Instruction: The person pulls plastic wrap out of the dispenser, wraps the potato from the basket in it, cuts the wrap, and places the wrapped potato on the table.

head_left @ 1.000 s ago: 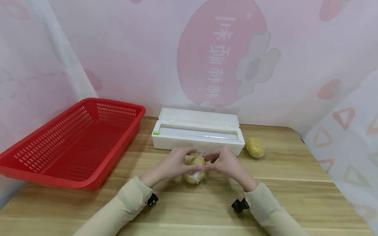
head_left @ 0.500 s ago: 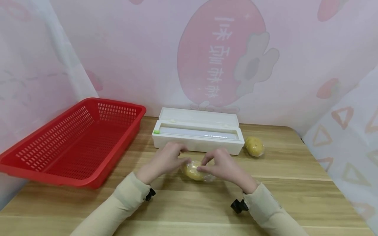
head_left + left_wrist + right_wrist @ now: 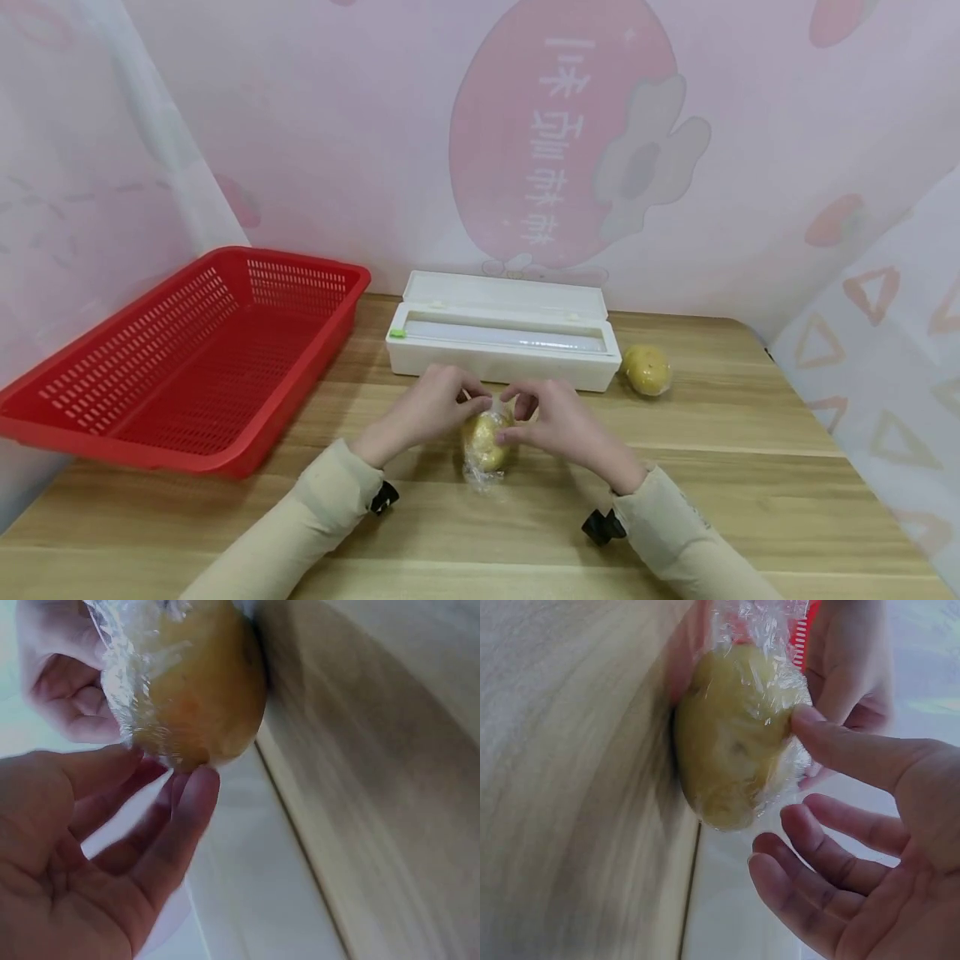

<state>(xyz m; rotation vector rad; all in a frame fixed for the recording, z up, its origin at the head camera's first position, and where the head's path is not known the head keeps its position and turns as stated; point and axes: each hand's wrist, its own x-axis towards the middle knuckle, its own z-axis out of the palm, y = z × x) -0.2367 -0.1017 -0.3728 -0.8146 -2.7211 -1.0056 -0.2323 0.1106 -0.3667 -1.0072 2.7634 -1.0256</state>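
A yellow potato (image 3: 486, 446) wrapped in clear cling film sits on the wooden table in front of the white box, film bunched at its near end. My left hand (image 3: 431, 410) pinches its far end; in the left wrist view, the thumb and fingertips (image 3: 201, 784) meet the film there. From the right, my right hand (image 3: 564, 427) touches the potato with its thumb. The right wrist view has that thumb's tip on the film (image 3: 780, 686), while the other fingers (image 3: 795, 892) are loosely bent, apart from the potato.
Behind the hands, a white cling film box (image 3: 502, 364) stands with its lid up and a roll inside. A second wrapped potato (image 3: 647, 371) lies at its right end. A red perforated basket (image 3: 255, 446) is on the left. A patterned curtain (image 3: 337, 150) hangs behind the table.
The potato has turned from lying sideways half a second ago to pointing toward the near edge, its loose film now nearest me. The left fingers have come to its far end.
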